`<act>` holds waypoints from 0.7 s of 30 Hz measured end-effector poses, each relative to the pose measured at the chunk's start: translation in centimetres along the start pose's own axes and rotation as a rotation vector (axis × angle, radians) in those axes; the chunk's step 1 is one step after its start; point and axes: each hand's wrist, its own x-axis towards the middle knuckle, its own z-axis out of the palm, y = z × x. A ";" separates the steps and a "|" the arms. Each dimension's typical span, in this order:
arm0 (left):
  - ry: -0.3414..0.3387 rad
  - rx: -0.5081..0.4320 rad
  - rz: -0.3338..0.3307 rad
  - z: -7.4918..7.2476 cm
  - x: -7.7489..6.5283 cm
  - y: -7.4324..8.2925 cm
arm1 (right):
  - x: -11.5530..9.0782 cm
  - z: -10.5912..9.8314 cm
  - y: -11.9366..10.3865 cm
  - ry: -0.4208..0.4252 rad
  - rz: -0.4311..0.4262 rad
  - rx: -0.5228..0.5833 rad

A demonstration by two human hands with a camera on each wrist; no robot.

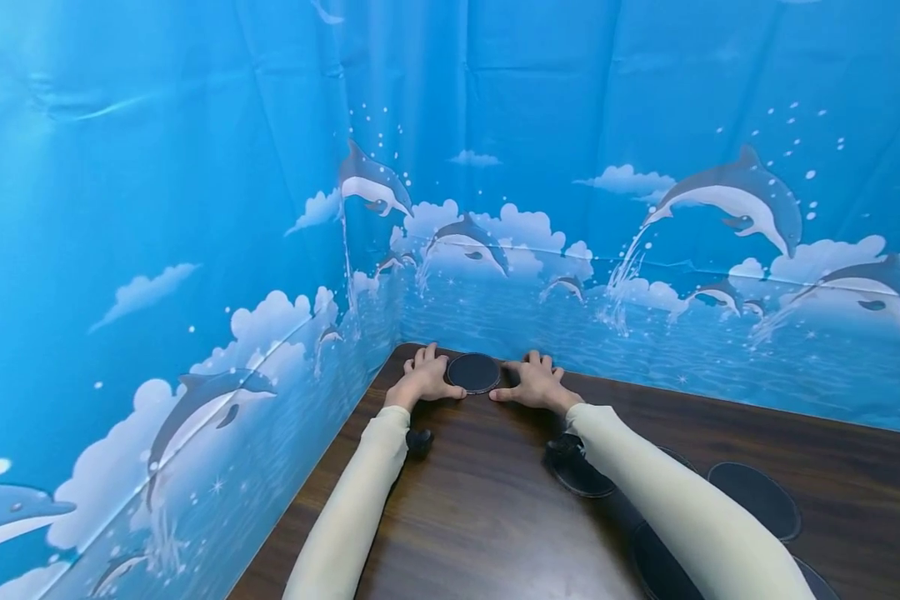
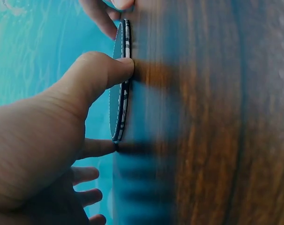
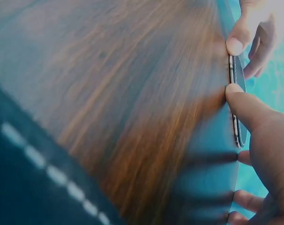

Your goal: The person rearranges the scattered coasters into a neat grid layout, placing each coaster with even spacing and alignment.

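Observation:
A round black coaster (image 1: 473,372) lies flat near the far left corner of the table. Light stitching and a patterned rim (image 2: 125,101) show on it in the left wrist view. My left hand (image 1: 423,377) is at its left side, with the thumb against the near edge and the index fingertip at the rim. On the other side, my right hand (image 1: 540,383) touches the edge with its thumb (image 3: 235,91), fingers spread on the table. Both hands have their remaining fingers extended and spread. The coaster's underside is hidden.
Several more black round coasters lie to the right, one at the right wrist (image 1: 581,481), another farther right (image 1: 753,500), some partly behind the right sleeve. Blue dolphin-print sheets (image 1: 645,375) border the brown wooden table (image 1: 472,517) at left and back.

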 end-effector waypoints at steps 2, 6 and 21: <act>0.000 -0.009 0.017 0.0 0.0 -0.1 | 0.1 0.1 0.0 0.005 -0.007 0.020; 0.011 -0.017 0.043 0.0 0.2 -0.5 | 0.5 0.4 -0.3 0.015 0.000 0.048; 0.044 -0.117 0.214 0.1 0.4 -1.9 | 0.6 0.5 -1.6 0.045 0.085 0.165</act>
